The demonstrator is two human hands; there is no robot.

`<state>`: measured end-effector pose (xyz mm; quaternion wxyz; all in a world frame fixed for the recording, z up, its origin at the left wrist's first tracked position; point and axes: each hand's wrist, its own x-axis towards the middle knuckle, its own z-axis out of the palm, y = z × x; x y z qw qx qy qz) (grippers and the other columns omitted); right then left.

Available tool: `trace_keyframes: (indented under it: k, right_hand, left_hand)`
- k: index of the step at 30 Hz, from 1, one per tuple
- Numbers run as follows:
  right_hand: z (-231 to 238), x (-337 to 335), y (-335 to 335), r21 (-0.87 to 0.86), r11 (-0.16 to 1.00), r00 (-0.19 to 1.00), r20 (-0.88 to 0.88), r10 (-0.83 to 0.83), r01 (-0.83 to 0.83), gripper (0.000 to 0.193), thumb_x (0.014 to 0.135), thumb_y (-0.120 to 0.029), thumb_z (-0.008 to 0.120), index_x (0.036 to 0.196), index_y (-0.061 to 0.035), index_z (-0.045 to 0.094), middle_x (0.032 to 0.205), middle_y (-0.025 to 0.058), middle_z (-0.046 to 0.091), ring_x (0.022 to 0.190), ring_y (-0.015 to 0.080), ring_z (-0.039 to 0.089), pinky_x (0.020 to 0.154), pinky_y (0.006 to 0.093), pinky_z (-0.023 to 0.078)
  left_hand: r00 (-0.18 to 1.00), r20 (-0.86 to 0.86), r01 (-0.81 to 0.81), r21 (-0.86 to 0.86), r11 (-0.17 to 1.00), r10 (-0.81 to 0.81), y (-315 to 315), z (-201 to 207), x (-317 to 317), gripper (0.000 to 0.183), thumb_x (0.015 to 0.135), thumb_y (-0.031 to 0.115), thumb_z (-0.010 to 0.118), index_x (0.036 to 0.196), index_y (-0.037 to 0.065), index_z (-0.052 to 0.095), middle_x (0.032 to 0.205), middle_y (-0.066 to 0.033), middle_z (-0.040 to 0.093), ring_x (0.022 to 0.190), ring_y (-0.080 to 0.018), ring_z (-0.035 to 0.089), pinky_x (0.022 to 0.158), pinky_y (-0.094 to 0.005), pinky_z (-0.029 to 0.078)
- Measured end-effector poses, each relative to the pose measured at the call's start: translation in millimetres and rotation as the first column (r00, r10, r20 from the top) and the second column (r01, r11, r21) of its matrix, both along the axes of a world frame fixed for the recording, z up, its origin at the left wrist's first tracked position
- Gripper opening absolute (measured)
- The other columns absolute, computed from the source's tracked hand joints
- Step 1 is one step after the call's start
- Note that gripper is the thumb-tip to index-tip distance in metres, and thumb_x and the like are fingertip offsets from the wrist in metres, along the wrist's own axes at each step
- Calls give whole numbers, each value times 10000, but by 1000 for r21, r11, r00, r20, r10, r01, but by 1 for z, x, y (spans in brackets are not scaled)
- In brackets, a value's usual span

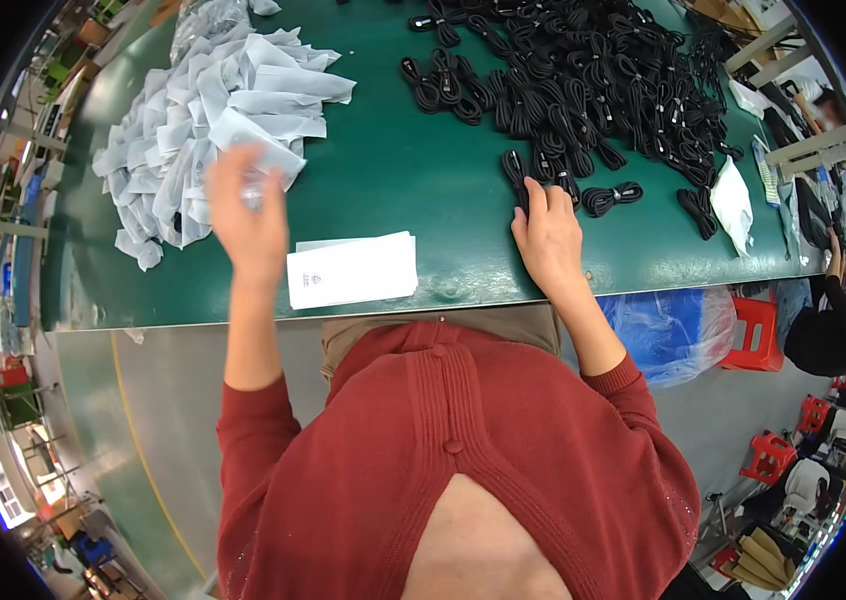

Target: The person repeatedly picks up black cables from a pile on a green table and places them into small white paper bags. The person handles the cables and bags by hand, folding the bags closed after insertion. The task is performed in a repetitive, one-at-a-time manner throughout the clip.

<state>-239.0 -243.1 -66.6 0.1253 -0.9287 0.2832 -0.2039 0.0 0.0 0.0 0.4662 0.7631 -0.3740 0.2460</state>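
Though grips look unclear, right fingers (539, 196) touch a cable (513, 167); left fingers (224, 185) — near pouches (183, 150).

Coiled black cable (513, 170), pale pouch (261, 135)

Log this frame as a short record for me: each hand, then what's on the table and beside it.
left hand: blurred, over a pale pouch; grip unclear
left hand position: near edge of the pouch heap
right hand: fingers at a black coiled cable; grip unclear
cable heap: far right of centre
between hands: white papers, stacked unevenly
surface: green table
beside table: red stool, right
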Motion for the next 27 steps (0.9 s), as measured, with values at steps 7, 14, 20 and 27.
trace_keyframes:
  k: [7, 14, 20, 27]
  right_hand:
    - [9, -6, 32, 549, 771, 925, 358, 130, -321, 231, 961, -46, 499, 1128, 53, 624, 910, 188, 665, 742, 259, 686, 689, 357, 527]
    - [14, -14, 57, 371, 801, 851, 430, 300, -470, 253, 906, -9, 547, 1143, 19, 633, 817, 149, 608, 650, 272, 609, 614, 373, 493]
    - [16, -23, 59, 234, 799, 823, 300, 482, -553, 269, 869, -12, 592, 1134, -6, 636, 832, 129, 612, 658, 271, 613, 594, 373, 499]
    - [15, -17, 58, 875, 295, 913, 311, 264, -383, 214, 920, -61, 594, 1124, -3, 619, 914, 117, 647, 744, 238, 652, 714, 311, 506]
  left_hand:
    - [842, -313, 533, 357, 767, -440, 1, -58, -88, 226, 790, 37, 757, 994, 29, 659, 1006, -93, 611, 824, -190, 604, 663, -300, 495]
    - [818, -491, 448, 219, 867, -299, -3, -70, -99, 85, 811, 0, 705, 853, 10, 631, 811, -87, 597, 682, -210, 581, 635, -311, 475]
    - [707, -641, 400, 17, 916, -297, -6, -69, -101, 72, 836, -20, 687, 868, 2, 626, 812, -67, 607, 668, -156, 546, 621, -263, 440]
    - [770, -423, 564, 103, 819, -478, -9, -56, -103, 87, 823, -14, 691, 860, 24, 622, 896, -60, 635, 786, -166, 567, 685, -282, 457]
